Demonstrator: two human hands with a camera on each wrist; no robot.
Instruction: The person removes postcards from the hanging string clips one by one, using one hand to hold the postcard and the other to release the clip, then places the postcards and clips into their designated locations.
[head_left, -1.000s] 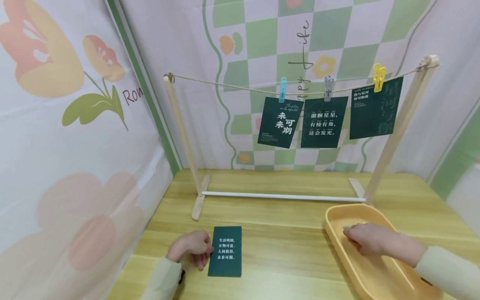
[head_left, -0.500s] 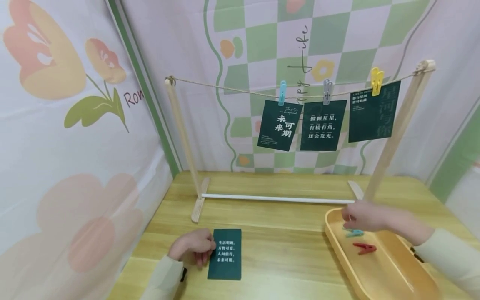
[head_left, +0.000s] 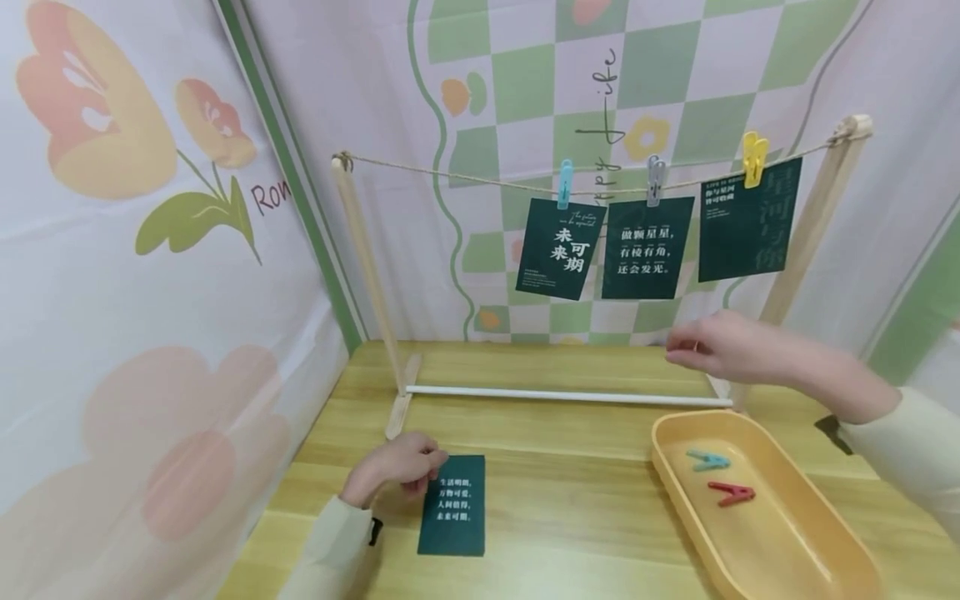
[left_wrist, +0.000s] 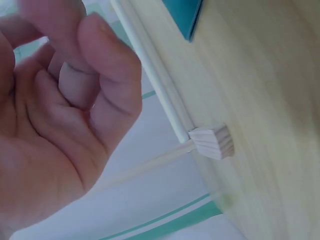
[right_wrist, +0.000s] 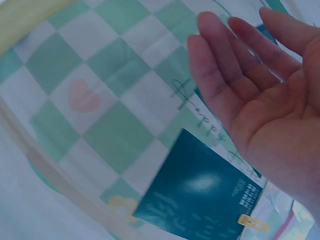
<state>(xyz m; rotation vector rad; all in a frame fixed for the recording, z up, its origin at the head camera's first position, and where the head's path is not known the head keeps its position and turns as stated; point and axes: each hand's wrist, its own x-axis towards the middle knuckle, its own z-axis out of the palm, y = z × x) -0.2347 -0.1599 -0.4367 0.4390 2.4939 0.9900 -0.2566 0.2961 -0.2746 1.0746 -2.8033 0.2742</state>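
Observation:
My left hand [head_left: 405,462] hovers by the upper left corner of a dark green card [head_left: 452,521] with white writing that lies on the table. Its fingers hang loosely curled; the left wrist view shows nothing in the left palm [left_wrist: 50,135], though some fingertips are cut off. Raised above the tray's far end, my right hand [head_left: 723,350] has relaxed, slightly bent fingers. Nothing shows between the fingers of the right hand [right_wrist: 270,95] in the right wrist view. A teal clothespin [head_left: 708,461] and a red clothespin [head_left: 731,493] lie in the orange tray [head_left: 678,508].
A wooden frame with a left post [head_left: 367,275] and a white crossbar [head_left: 525,393] stands behind. Three green cards hang from its twine [head_left: 450,175] by a blue clothespin [head_left: 565,183], a grey clothespin [head_left: 656,179] and a yellow clothespin [head_left: 754,158]. Printed fabric walls surround the table [head_left: 570,500].
My right hand has risen out of the tray, leaving the teal and red clothespins in view there. My left hand has shifted slightly up along the card's left side.

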